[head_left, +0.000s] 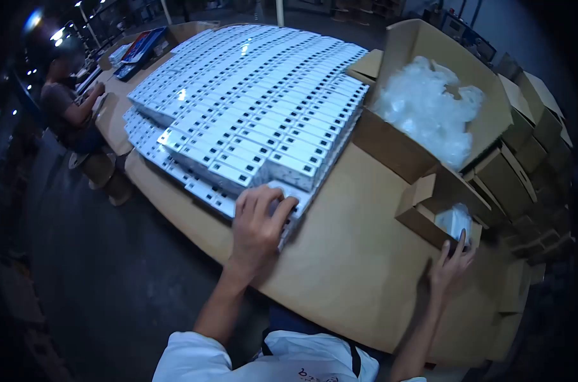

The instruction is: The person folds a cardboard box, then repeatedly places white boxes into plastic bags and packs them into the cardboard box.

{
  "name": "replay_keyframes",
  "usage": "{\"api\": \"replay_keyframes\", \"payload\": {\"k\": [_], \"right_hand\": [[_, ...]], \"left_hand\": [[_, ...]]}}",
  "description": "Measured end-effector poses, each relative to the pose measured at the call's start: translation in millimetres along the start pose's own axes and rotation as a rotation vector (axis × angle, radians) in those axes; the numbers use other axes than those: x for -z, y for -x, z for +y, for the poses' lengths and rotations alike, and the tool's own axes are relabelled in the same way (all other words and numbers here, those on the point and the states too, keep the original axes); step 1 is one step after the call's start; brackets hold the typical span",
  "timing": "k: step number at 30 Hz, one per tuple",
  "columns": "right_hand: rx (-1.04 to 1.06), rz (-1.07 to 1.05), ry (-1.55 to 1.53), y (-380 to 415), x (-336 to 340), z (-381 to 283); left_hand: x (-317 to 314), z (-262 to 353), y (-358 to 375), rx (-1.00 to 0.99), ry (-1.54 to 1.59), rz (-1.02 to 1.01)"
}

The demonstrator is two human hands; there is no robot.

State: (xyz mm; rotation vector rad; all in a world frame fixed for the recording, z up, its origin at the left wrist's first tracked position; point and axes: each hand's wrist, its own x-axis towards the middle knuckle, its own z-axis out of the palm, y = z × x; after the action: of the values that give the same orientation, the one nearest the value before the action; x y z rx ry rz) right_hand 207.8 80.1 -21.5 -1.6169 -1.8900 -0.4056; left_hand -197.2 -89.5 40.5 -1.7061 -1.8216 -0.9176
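My left hand (257,219) is at the near corner of a large layered stack of white rectangular pieces (257,95), each marked with small dark squares. Its fingers curl down over a white piece (292,194) in the lower layer, and the fingertips are partly hidden. On the right, my right hand (453,264) reaches over the near end of a small open cardboard box (416,213). Thumb and index finger are on a white piece in clear plastic (454,221) that sits partly inside this box.
Behind the small box, a large open carton (391,143) holds a heap of clear plastic bags (429,105). More cardboard boxes (505,178) crowd the right side. The brown tabletop (346,248) curves around me. Another person (72,105) sits at the far left, near a spool-like stool (101,172).
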Motion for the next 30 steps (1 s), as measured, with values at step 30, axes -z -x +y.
{"api": "replay_keyframes", "payload": {"k": [30], "right_hand": [[-0.582, -0.576, -1.283, 32.4, 53.8, -33.5]], "left_hand": [[-232.4, 119.5, -339.2, -0.223, 0.448, -0.273]]}}
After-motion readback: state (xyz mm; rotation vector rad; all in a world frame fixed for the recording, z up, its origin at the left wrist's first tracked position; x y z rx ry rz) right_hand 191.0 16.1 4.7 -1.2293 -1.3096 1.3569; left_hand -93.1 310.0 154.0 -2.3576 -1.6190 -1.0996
